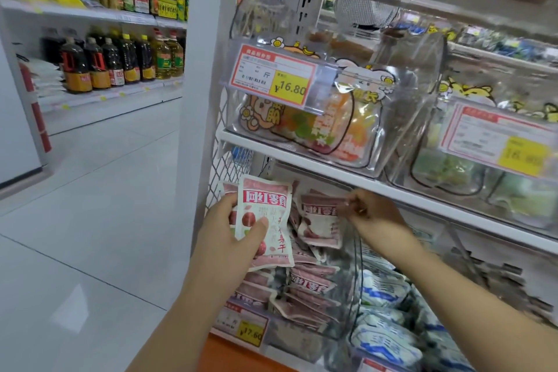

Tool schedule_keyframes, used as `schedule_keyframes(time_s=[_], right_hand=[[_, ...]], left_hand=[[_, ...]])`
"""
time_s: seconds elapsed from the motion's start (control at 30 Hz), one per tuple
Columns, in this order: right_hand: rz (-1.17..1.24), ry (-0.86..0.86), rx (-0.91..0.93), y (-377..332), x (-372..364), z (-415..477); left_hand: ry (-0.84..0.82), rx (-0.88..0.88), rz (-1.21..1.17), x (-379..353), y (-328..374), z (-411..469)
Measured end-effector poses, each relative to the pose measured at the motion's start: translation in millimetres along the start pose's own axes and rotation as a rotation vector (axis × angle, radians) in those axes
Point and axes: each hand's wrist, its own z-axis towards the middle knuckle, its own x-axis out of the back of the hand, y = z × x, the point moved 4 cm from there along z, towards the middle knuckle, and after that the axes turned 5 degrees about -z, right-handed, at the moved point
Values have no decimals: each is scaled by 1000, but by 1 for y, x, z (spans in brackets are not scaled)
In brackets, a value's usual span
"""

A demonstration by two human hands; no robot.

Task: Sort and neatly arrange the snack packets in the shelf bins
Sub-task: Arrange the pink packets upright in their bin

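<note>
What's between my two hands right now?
In the head view: the pink-and-white snack packet that the left hand grips, then a second matching packet pinched by the right hand, over the pile in the clear plastic bin.

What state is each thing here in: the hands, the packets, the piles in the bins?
left hand: grips the held packet
held packet: upright, held up in front of the pink pile
right hand: pinches the bin packet by its top edge
bin packet: tilted, on top of the pink pile
pink pile: jumbled
blue packets: heaped in the neighbouring bin
</note>
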Motion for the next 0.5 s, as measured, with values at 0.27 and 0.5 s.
schedule_keyframes(time_s=[0.27, 0.5], right_hand=[[-213, -125, 59, -11, -15, -6], [-352, -167, 248, -33, -20, -8]], left_hand=[[22, -41, 2, 1, 9, -6], [34, -49, 24, 3, 4, 1]])
